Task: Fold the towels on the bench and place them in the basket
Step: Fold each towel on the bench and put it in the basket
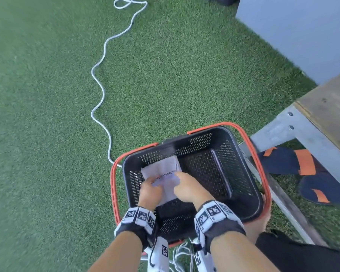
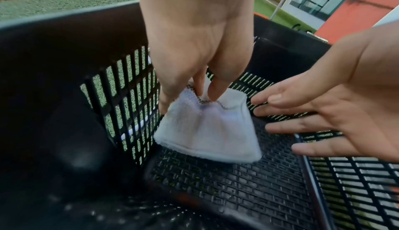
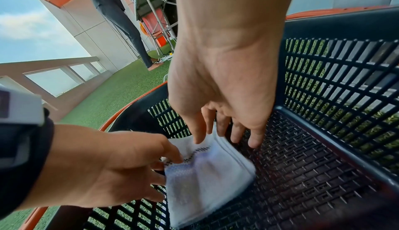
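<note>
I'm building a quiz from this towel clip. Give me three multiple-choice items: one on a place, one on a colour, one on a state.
1. Where in the basket does the folded towel lie?
A. against its left wall
B. in the middle
C. against its right wall

2. What colour are the basket's handles?
A. blue
B. orange-red
C. white

3. How do the hands stand?
A. both flat on the grass
B. the right hand grips the towel, the left hand is spread open
C. the left hand pinches the towel, the right hand is spread open

Answers:
1 A: the left wrist view shows the towel beside the slotted left wall.
2 B: the handles around the black basket are orange-red.
3 C: the left wrist view shows left fingers pinching the towel's top and right fingers straight.
</note>
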